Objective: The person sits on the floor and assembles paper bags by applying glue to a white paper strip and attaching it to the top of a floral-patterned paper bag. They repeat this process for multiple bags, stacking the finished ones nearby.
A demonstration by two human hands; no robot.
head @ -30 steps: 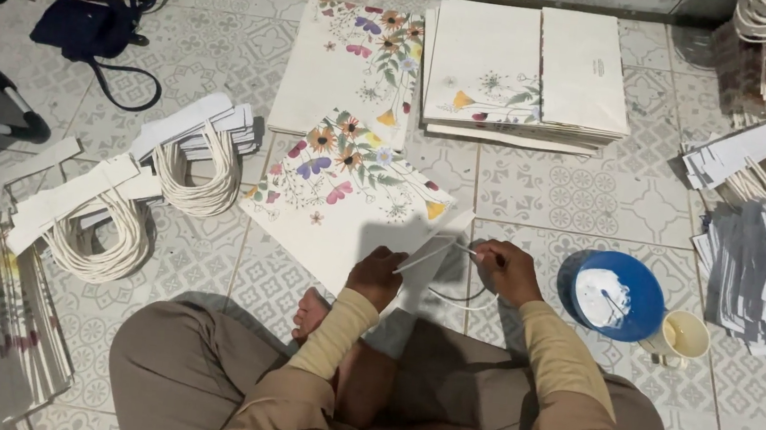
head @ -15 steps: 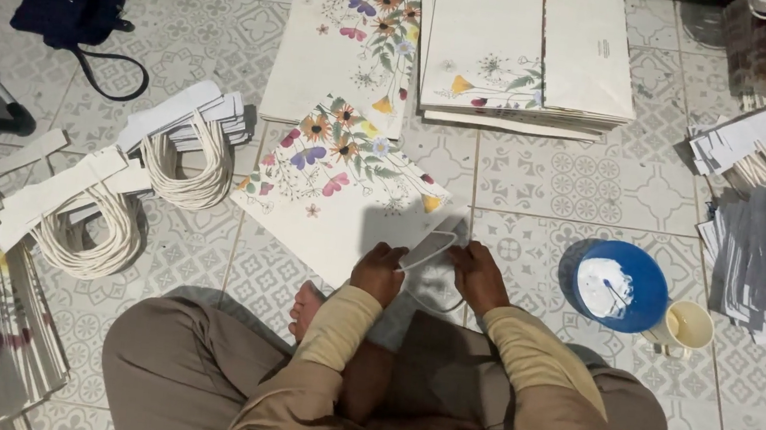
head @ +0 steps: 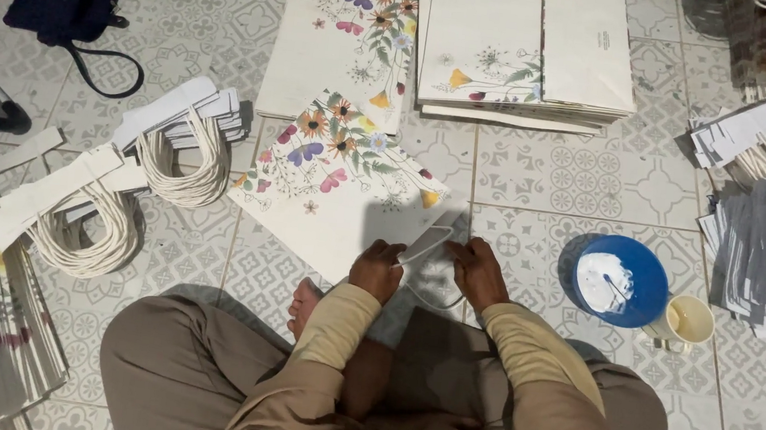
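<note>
Khaki trousers [head: 195, 375] and cream sleeves fill the near edge, where a person sits cross-legged on the patterned grey floor tiles [head: 539, 175]. Just beyond the knees the left hand [head: 377, 269] and the right hand [head: 477, 272] sit close together, both gripping a narrow white card strip [head: 425, 244] that spans the gap between them; a thin white cord loop [head: 436, 298] hangs from it down to the floor. The strip lies over the near corner of a flat white paper bag printed with coloured flowers [head: 339, 182], which rests tilted on the tiles.

To the right, well apart from the hands, stands a round blue bowl of white paste [head: 621, 280] with a small cream cup [head: 687, 321] touching it. To the left lie bundles of white card strips with rope handles [head: 172, 150]. Farther off, a second flowered bag [head: 344, 45] lies flat, and beside it a neat stack of white bags [head: 528, 50]. A dark blue pouch [head: 63, 11] sits at the far left
</note>
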